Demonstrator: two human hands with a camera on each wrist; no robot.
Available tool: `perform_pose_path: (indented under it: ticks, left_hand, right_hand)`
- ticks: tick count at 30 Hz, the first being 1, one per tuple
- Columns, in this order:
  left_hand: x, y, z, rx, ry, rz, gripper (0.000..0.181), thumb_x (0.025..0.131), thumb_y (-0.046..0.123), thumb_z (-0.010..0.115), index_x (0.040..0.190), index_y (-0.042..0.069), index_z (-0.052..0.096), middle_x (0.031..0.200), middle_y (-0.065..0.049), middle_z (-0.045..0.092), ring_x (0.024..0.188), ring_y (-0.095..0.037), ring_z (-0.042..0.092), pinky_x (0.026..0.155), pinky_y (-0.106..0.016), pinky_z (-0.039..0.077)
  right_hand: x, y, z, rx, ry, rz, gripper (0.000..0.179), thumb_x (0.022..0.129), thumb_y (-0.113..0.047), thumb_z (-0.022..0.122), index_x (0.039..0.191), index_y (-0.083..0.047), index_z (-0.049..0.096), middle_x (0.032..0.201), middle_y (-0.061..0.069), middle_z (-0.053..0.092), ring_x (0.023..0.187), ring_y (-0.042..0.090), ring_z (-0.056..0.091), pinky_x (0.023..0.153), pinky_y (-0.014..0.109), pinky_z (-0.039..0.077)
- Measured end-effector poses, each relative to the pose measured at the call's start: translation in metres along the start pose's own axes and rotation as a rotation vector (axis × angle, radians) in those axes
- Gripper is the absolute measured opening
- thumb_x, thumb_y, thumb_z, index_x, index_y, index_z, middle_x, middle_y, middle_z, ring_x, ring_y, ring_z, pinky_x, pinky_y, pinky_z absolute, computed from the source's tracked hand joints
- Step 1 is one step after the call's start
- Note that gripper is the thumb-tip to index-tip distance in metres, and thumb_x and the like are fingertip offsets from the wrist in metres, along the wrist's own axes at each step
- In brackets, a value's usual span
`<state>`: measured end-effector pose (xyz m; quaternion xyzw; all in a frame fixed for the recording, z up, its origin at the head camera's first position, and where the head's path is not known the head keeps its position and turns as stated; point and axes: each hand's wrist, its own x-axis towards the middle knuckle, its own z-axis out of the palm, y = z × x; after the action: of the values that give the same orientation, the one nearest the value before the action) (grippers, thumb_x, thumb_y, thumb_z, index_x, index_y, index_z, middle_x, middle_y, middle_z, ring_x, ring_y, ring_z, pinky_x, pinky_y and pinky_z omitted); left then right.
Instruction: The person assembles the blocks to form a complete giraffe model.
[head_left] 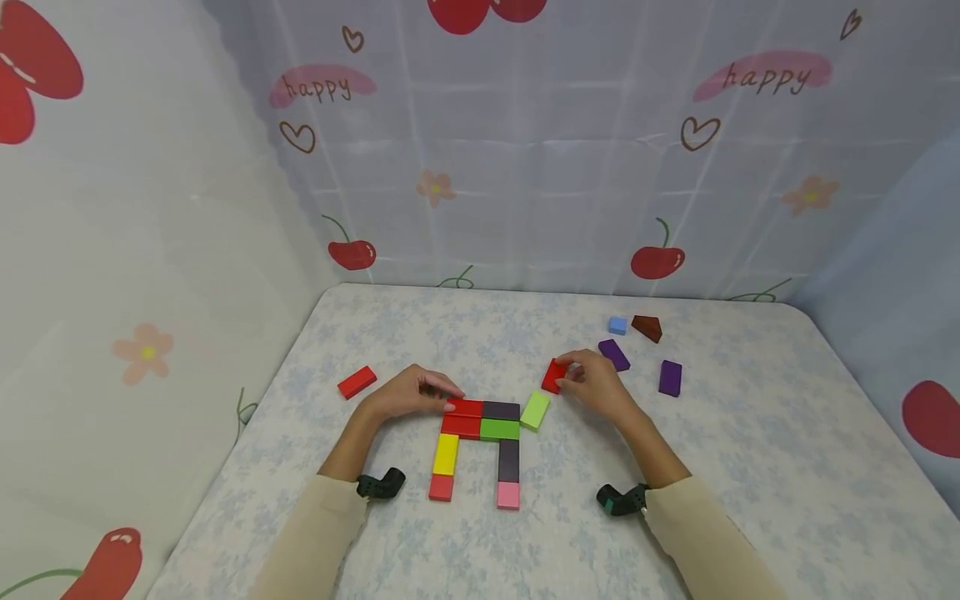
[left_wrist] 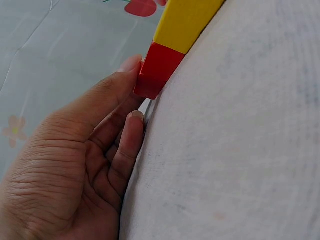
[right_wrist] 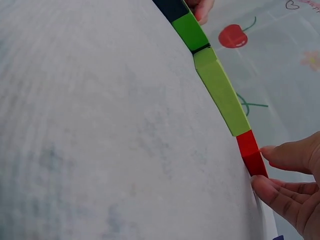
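Observation:
Flat coloured blocks lie joined in a figure on the table. My left hand (head_left: pixel 408 392) holds the far left corner of its upper red block (head_left: pixel 467 408), thumb at the end and index finger along the far edge. Beside that block are a black block (head_left: pixel 501 411), a lower red block (head_left: pixel 461 427) and a green block (head_left: pixel 499 430). A slanted light green block (head_left: pixel 536 411) meets the figure's right side. Past its far end, my right hand (head_left: pixel 596 385) pinches another red block (right_wrist: pixel 252 152) between thumb and fingers; in the right wrist view, the two blocks appear to touch.
Two legs run toward me: yellow (head_left: pixel 446 455) ending in red, and black ending in pink (head_left: pixel 508 496). A loose red block (head_left: pixel 357 382) lies left. Two purple blocks (head_left: pixel 671 377), a blue one (head_left: pixel 617 326) and a brown one (head_left: pixel 647 328) lie right. Curtains surround the table.

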<state>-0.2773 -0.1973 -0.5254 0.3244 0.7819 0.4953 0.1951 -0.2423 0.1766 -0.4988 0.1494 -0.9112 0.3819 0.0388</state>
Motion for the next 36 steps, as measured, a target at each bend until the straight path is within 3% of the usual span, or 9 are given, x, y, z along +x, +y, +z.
perform_pose_path:
  ticks: [24,36]
  left_hand:
    - [0.0003,-0.0011,0.0003,-0.016,0.001,0.001,0.025,0.089,0.011,0.079,0.114,0.015,0.08,0.108,-0.002,0.074,0.077,-0.017,0.055,0.069,-0.026,0.045]
    - [-0.0001,-0.0007,0.001,0.001,0.006,-0.006,0.025,0.089,0.013,0.08,0.114,0.016,0.079,0.107,-0.001,0.073,0.077,-0.017,0.055,0.069,-0.026,0.045]
  right_hand:
    - [-0.0014,-0.0082,0.0073,0.025,-0.045,-0.023,0.03,0.088,0.0,0.076,0.118,0.003,0.071,0.1,0.014,0.067,0.085,0.023,0.063,0.08,0.042,0.057]
    - [-0.0024,-0.0102,0.0016,0.01,-0.068,0.027,0.033,0.091,-0.005,0.075,0.123,-0.001,0.069,0.108,0.014,0.069,0.091,0.026,0.065,0.082,0.042,0.058]
